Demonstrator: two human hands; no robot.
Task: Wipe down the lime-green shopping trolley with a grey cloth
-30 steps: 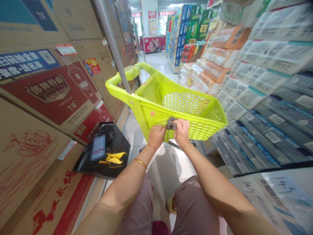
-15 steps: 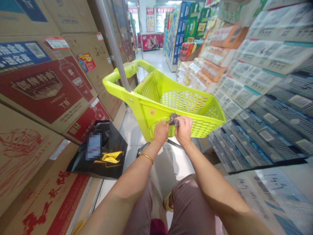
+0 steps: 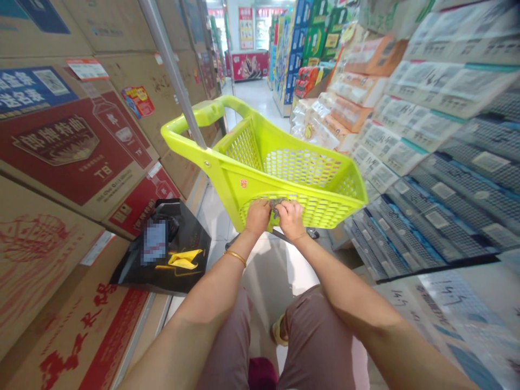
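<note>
A lime-green rolling shopping basket [image 3: 268, 174] with perforated sides stands before me, its grey metal pull handle [image 3: 175, 73] rising at the left. Both my hands are at its near side wall, below the rim. A crumpled grey cloth [image 3: 277, 204] is bunched between them. My left hand [image 3: 257, 215] is closed at the cloth's left edge, with a gold bangle on that wrist. Bent over the cloth from the right are the fingers of my right hand [image 3: 290, 218]. The fingertips are partly hidden, and the cloth appears close against the wall.
Stacked cartons [image 3: 60, 141] line the left side. A black bag [image 3: 162, 249] with a yellow mark leans by them. On the right, packaged goods [image 3: 442, 92] are piled high. A tiled aisle [image 3: 255, 97] runs ahead towards a pink-red chest [image 3: 249, 66].
My hands and the grey cloth have moved down along the basket's side and slightly left. The whole view has shifted a little, so the basket sits further left.
</note>
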